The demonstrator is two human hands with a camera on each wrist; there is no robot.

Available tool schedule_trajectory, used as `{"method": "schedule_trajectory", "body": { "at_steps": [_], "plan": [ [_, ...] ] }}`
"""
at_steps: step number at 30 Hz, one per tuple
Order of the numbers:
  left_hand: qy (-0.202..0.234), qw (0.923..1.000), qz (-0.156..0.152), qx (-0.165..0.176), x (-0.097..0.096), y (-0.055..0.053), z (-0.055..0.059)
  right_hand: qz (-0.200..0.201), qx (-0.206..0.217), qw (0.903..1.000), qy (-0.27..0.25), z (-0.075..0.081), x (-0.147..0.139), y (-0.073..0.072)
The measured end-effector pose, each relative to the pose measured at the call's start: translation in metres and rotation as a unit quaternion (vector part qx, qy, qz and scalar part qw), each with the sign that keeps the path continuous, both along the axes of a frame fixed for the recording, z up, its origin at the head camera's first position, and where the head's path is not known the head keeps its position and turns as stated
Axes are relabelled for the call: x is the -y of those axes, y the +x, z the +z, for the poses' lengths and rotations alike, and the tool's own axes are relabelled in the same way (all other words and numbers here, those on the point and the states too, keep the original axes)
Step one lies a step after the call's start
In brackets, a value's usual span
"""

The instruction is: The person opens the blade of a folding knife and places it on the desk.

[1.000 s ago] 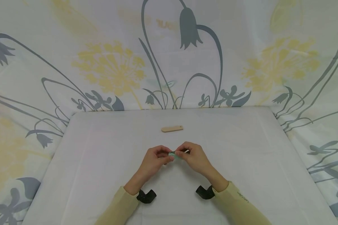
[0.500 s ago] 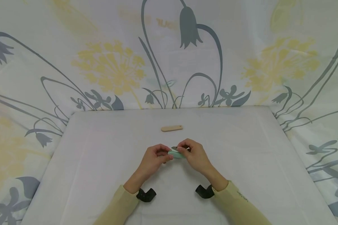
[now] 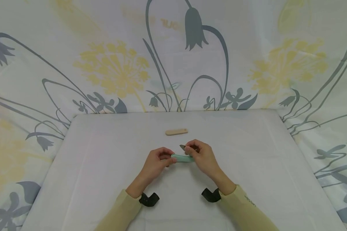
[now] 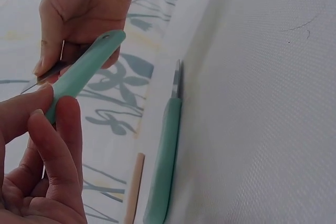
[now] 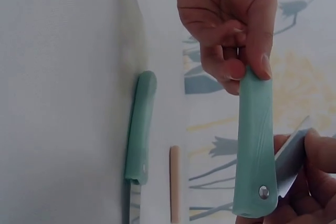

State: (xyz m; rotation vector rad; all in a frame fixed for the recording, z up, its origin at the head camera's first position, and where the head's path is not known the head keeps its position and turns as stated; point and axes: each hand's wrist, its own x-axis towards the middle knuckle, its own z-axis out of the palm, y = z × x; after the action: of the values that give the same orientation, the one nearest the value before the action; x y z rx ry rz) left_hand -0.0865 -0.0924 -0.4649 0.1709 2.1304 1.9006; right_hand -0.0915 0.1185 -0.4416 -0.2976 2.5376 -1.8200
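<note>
Left hand point(image 3: 159, 159) pinches the mint-green folding knife point(image 5: 255, 145) at the end away from its rivet point(image 5: 264, 192), probably to keep those fingers clear of the swinging edge, while the right hand point(image 3: 203, 157) pinches the angled-out blade point(image 5: 290, 157), seemingly for leverage. Both hold it above the worktop point(image 3: 118, 138), where a second green-handled knife point(image 4: 166, 156) and a tan handle-shaped piece point(image 3: 176, 132) lie apart, leaving working room.

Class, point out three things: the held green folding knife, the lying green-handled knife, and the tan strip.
Held green folding knife point(image 5: 256, 140), right wrist view: middle of the handle.
Lying green-handled knife point(image 4: 166, 148), left wrist view: the handle.
Tan strip point(image 3: 176, 132), head view: middle of its face.
</note>
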Motion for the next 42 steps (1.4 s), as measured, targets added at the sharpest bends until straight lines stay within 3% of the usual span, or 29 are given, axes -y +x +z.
{"method": "schedule_trajectory", "body": {
  "at_steps": [9,14,19,28,33,42],
  "plan": [
    [0.003,1.0000,0.002,-0.007,0.000,-0.001,-0.002,0.063,-0.071,0.9938,0.059,0.008,-0.003,-0.012],
    [0.001,0.9999,-0.015,-0.009,0.001,-0.002,-0.002,0.085,-0.084,0.9898,0.077,0.010,-0.003,-0.016],
    [-0.004,0.9992,-0.029,-0.027,0.000,-0.002,-0.001,0.092,-0.076,0.9889,0.088,0.012,-0.002,-0.016],
    [-0.007,0.9989,0.001,-0.046,-0.002,-0.002,-0.001,0.100,-0.067,0.9876,0.102,0.017,-0.004,-0.014],
    [0.003,0.9985,0.011,-0.054,0.001,-0.002,0.000,0.075,-0.056,0.9906,0.099,0.021,-0.008,-0.014],
    [0.023,0.9979,0.036,-0.048,0.008,-0.002,0.001,0.042,0.005,0.9985,0.034,0.022,-0.021,-0.016]
  ]
}}
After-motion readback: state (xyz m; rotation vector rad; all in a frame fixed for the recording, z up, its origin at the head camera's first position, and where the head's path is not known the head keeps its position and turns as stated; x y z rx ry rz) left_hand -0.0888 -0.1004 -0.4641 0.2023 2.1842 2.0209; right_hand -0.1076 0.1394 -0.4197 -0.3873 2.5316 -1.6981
